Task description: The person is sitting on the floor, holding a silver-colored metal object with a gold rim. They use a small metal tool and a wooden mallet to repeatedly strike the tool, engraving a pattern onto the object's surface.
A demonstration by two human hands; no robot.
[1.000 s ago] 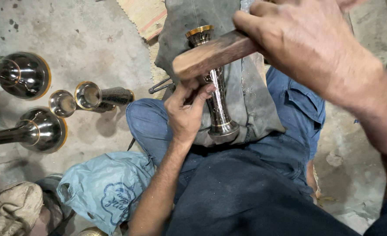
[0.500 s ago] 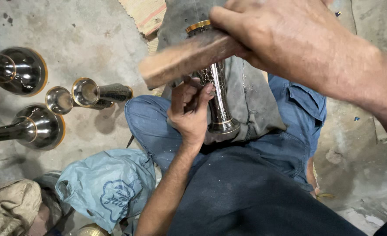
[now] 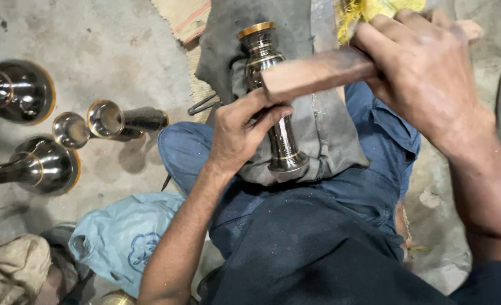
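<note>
Item, nearest: my left hand (image 3: pixel 236 138) was clamped round the waist of the dark metal vase (image 3: pixel 270 96), which lay on grey cloth (image 3: pixel 329 135) across my lap.

Item: my right hand (image 3: pixel 425 73) was closed on a wooden block (image 3: pixel 312 73) touching the vase's neck. I judged a glancing blow could dent the metal or catch my left fingers (image 3: pixel 267 113).

Item, farther: brass vessels (image 3: pixel 35 164) on the floor (image 3: pixel 81 34).

Obscured: the vase's middle; the block's far end.
</note>
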